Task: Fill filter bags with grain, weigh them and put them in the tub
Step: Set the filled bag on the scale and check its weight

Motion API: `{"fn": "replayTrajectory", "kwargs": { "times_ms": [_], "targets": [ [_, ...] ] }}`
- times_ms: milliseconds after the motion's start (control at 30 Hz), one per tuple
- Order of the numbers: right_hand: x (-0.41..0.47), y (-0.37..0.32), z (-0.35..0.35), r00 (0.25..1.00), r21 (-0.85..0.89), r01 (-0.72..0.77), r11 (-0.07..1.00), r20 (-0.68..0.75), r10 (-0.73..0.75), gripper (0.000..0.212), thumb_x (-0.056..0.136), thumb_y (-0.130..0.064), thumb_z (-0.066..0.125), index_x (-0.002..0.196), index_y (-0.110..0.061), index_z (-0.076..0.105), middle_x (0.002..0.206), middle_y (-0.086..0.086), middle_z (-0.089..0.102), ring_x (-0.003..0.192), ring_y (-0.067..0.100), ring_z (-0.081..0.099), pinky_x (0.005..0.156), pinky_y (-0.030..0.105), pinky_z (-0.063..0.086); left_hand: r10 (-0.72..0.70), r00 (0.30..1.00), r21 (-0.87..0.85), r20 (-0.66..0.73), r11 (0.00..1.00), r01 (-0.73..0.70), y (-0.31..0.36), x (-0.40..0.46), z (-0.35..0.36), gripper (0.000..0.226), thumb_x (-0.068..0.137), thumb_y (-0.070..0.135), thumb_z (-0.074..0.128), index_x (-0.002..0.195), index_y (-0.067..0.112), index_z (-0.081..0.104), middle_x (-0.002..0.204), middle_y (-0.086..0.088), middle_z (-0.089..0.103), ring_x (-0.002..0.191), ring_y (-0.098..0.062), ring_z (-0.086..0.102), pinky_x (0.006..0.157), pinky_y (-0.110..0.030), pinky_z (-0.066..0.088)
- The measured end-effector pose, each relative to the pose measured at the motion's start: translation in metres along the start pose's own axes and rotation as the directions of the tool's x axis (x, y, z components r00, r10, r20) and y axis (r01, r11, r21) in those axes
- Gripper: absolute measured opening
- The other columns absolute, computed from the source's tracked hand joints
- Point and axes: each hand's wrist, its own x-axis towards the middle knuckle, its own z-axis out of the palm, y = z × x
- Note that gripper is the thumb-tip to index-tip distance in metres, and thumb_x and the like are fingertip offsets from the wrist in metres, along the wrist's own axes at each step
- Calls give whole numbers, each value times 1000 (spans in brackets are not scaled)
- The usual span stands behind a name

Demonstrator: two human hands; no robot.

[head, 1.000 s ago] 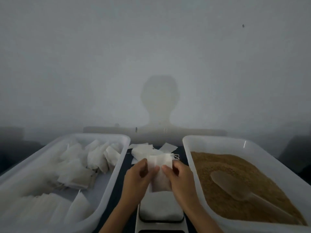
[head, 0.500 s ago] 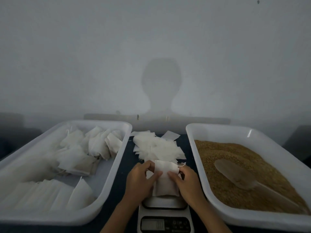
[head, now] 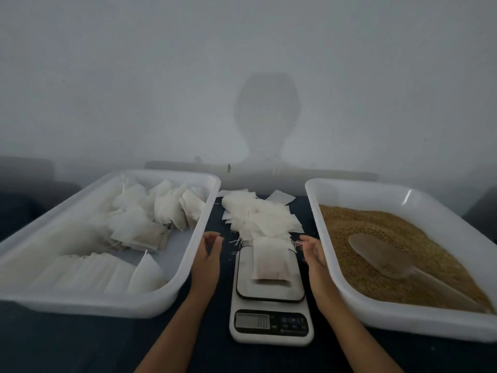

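At the left of the frame, a white rectangular plastic tub (head: 188,267) on the dark desk (head: 80,343) holds a heap of filled white filter bags (head: 150,219) and, nearer the camera, a row of flat ones. Just right of its rim the left hand (head: 207,254) hovers with fingers loosely spread, gripping nothing. At centre, a small white paper filter bag filled with grain (head: 271,261) lies flat on the platform of a white digital kitchen scale (head: 271,313); its readout is too blurred to read. Behind the scale sits a loose pile of empty white filter bags (head: 261,216). The right hand (head: 313,254) hangs beside the scale, fingers relaxed and apart from the bag, near its drawstring end. At the right, a second white plastic tub (head: 403,321) is filled with brown grain (head: 376,238), a translucent plastic scoop (head: 382,254) resting in it. The bag looks light, soft and slumping, its thin paper likely to tear or spill if squeezed; it is probably best pinched by the top edge, near the string, for lifting into the left tub.
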Motion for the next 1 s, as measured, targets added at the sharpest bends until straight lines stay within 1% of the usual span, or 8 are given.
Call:
{"fn": "replayTrajectory", "kwargs": {
  "times_ms": [100, 167, 300, 433, 600, 733, 867, 1000],
  "targets": [
    [0, 3, 0, 1000, 10, -10, 1000, -9, 11, 27, 98, -14, 43, 119, -1, 55, 114, 11, 62, 108, 17, 57, 99, 31, 42, 13, 1000, 15, 16, 1000, -13, -2, 0, 0, 10, 93, 4, 50, 94, 13, 54, 97, -10, 61, 88, -8, 56, 73, -3, 40],
    [2, 4, -1, 1000, 14, -10, 1000, -14, 10, 27, 98, -13, 43, 119, 1, 55, 115, 13, 62, 109, 20, 56, 98, 30, 42, 18, 1000, 18, 18, 1000, -19, -4, 0, 0, 7, 93, 5, 51, 97, 10, 54, 98, -11, 62, 88, -9, 57, 73, -3, 40],
    [2, 5, -1, 1000, 17, -6, 1000, -11, 7, 28, 98, -11, 41, 118, 5, 54, 111, 14, 62, 105, 19, 58, 88, 18, 44, 7, 1000, -8, -5, 1000, -7, -5, 2, 0, 8, 93, 2, 50, 97, 7, 54, 98, -13, 61, 85, -5, 56, 71, 0, 40],
    [2, 5, -1, 1000, 32, -8, 999, -5, 8, 29, 98, -10, 41, 118, 7, 53, 113, 18, 62, 108, 22, 57, 96, 29, 42, -3, 1000, -15, -3, 1000, 3, -6, 2, 0, 8, 93, 1, 49, 98, 5, 54, 98, -12, 61, 85, -3, 56, 71, 1, 39],
    [2, 5, -3, 1000, 23, -3, 1000, 5, 3, 28, 98, -9, 41, 118, 8, 53, 114, 22, 61, 111, 28, 57, 100, 33, 41, -2, 1000, -8, -4, 1000, 2, -7, 3, 1, 8, 92, 2, 51, 97, 8, 54, 99, -13, 61, 87, -6, 56, 71, 0, 39],
    [2, 3, -2, 999, 28, 12, 1000, 30, -12, 28, 98, -8, 40, 117, 9, 53, 113, 22, 62, 110, 26, 57, 93, 24, 43, 5, 1000, 3, 8, 1000, -5, -4, 3, 1, 13, 92, 1, 52, 93, 13, 55, 97, -11, 62, 87, -7, 57, 72, -2, 40],
    [3, 6, -2, 997, 32, 28, 999, 65, -30, 25, 97, -7, 42, 117, 4, 54, 111, 17, 63, 105, 19, 60, 86, 16, 47, 44, 998, 59, 38, 997, -46, -5, 2, 0, 16, 91, 3, 54, 90, 19, 55, 95, -5, 62, 92, -15, 59, 77, -12, 42],
    [5, 7, -1, 983, -17, 46, 999, 179, -42, 23, 98, -13, 42, 114, -14, 59, 111, -1, 64, 101, -1, 60, 81, 7, 44, 66, 971, 234, 228, 965, -121, 0, 4, 7, 15, 89, 9, 59, 97, 21, 54, 99, 3, 62, 95, -13, 59, 87, -30, 49]
  ]
}}
